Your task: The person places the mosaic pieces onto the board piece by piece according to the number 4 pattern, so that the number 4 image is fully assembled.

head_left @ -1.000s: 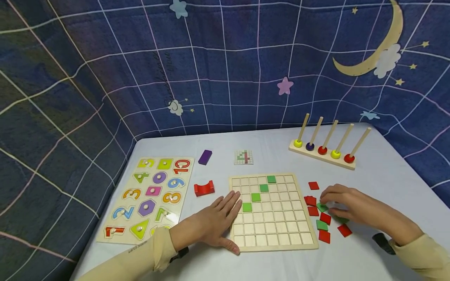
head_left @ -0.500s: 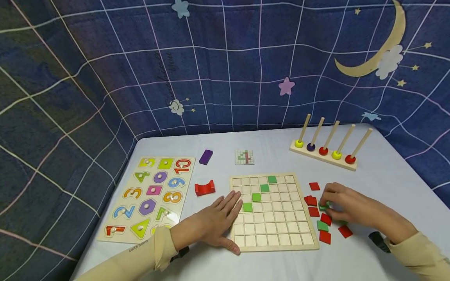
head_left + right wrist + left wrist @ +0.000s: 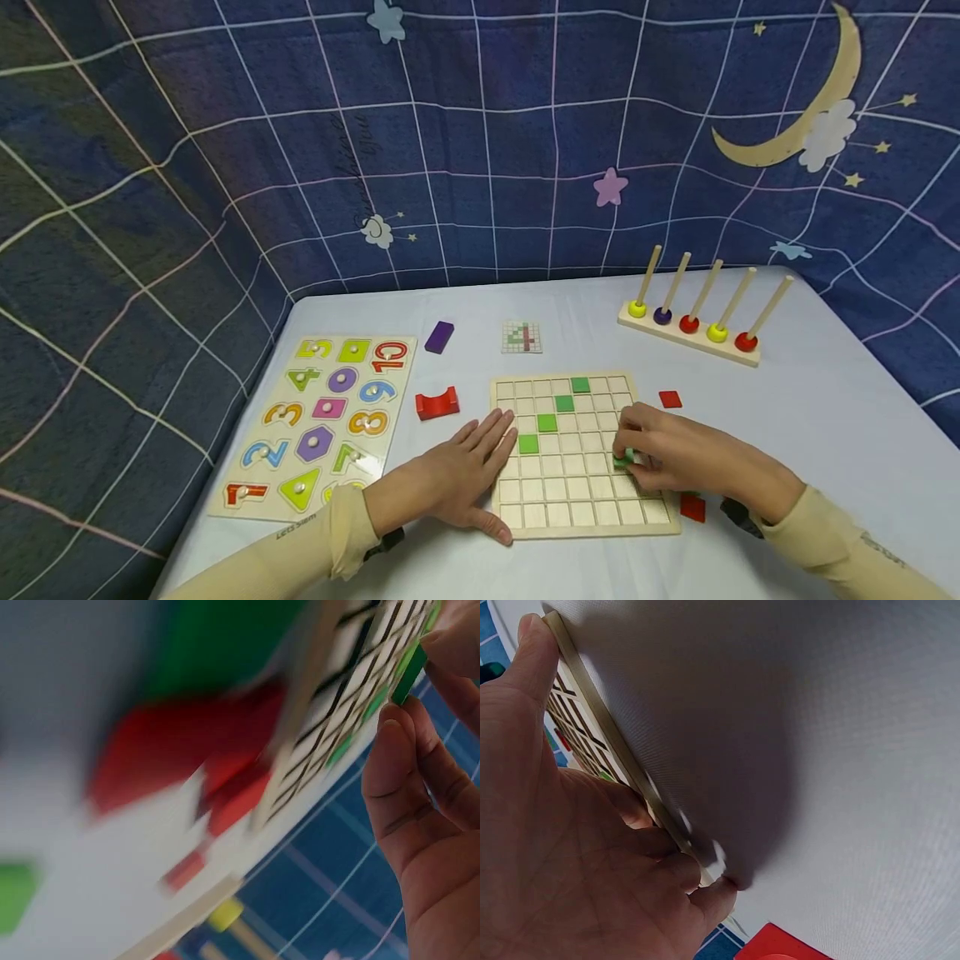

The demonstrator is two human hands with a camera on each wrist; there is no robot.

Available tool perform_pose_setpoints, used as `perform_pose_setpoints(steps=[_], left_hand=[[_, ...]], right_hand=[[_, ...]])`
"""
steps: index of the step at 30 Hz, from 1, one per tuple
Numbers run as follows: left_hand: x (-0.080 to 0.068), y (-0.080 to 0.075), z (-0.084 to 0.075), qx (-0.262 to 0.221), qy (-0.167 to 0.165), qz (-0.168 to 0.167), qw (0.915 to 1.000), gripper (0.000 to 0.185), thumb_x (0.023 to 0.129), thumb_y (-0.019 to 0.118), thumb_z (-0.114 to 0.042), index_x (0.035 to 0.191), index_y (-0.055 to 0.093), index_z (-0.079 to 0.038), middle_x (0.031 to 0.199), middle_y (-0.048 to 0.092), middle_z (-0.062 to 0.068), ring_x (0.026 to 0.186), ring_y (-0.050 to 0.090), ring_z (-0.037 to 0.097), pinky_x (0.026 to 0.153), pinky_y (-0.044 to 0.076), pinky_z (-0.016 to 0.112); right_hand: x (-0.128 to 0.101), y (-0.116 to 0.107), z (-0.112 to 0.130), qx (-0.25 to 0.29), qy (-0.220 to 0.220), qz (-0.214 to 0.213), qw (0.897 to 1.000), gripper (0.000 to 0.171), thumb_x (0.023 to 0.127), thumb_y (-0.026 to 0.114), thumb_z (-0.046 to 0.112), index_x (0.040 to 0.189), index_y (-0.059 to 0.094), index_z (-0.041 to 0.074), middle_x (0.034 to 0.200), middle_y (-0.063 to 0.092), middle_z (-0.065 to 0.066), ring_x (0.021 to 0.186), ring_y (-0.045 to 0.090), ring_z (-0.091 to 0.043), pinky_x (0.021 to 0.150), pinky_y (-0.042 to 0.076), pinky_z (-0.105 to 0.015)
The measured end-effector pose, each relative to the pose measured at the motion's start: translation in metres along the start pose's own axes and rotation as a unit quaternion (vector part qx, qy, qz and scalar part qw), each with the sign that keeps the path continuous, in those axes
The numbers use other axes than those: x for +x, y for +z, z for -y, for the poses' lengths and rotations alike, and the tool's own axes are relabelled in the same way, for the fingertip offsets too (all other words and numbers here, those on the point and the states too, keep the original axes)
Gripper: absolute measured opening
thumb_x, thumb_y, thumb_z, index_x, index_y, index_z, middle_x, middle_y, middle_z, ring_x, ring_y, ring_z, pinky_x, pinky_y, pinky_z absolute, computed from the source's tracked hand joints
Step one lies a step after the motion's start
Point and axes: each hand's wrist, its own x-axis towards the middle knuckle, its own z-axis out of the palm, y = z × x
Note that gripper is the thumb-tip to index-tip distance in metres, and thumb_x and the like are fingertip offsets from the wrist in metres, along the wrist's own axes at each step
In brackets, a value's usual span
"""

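A pale wooden grid board [image 3: 585, 532] lies flat on the table, with several green square tiles [image 3: 564, 403] set along a diagonal in its upper half. My left hand [image 3: 461, 475] rests flat along the board's left edge, its fingers straight and spread. Over the right side of the board, my right hand [image 3: 675, 446] pinches a green tile [image 3: 409, 675] between thumb and fingers. Loose red tiles [image 3: 671, 399] lie to the right of the board; the right hand hides part of that pile in the head view, while the right wrist view shows more red and green tiles, blurred.
A number puzzle board [image 3: 251, 450] lies at the left. Between it and the grid board are a red arched block [image 3: 437, 404] and a purple block [image 3: 439, 337]. A small pattern card [image 3: 521, 337] lies behind the grid board, and a peg stand [image 3: 690, 333] stands at the back right.
My right hand has picked a green tile from the loose pile and moved left with it over the grid board. The left hand has stayed in place.
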Motion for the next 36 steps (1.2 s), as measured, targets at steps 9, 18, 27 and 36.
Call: perform_pose_setpoints(steps=[9,18,27,36], left_hand=[[-0.002,0.001,0.001,0.006,0.003,-0.001,1.0000,0.129,0.084,0.057,-0.092,0.173,0.015,-0.007,0.183,0.007,0.014,0.171,0.009,0.029,0.137,0.023,0.043],[-0.001,0.001,0.000,0.014,0.001,0.005,0.9999,0.128,0.085,0.054,-0.093,0.173,0.014,-0.008,0.183,0.006,0.013,0.171,0.007,0.028,0.138,0.021,0.042],[-0.001,-0.001,0.000,0.021,0.003,0.002,0.9998,0.129,0.085,0.054,-0.092,0.173,0.013,-0.008,0.183,0.006,0.014,0.171,0.008,0.030,0.138,0.022,0.043],[-0.002,-0.002,0.000,0.020,0.008,-0.005,0.9998,0.128,0.085,0.055,-0.092,0.172,0.016,-0.007,0.182,0.009,0.015,0.171,0.010,0.030,0.137,0.024,0.044]], right_hand=[[0.052,0.016,0.020,-0.037,-0.055,0.023,0.998,0.021,0.086,0.084,0.010,0.094,0.067,0.020,0.092,0.054,0.007,0.080,0.043,-0.001,0.067,0.041,-0.010],[0.089,0.028,0.029,-0.045,-0.070,0.071,0.994,0.016,0.088,0.083,0.011,0.092,0.068,0.017,0.088,0.056,0.005,0.080,0.046,-0.006,0.067,0.042,-0.013],[0.101,0.039,0.036,-0.059,-0.072,0.076,0.993,0.011,0.091,0.084,0.013,0.090,0.074,0.016,0.090,0.061,0.005,0.082,0.050,-0.006,0.071,0.047,-0.013],[0.093,0.032,0.045,-0.115,-0.080,0.092,0.986,0.014,0.099,0.077,0.016,0.085,0.076,0.019,0.091,0.061,0.005,0.081,0.047,-0.006,0.067,0.047,-0.014]])
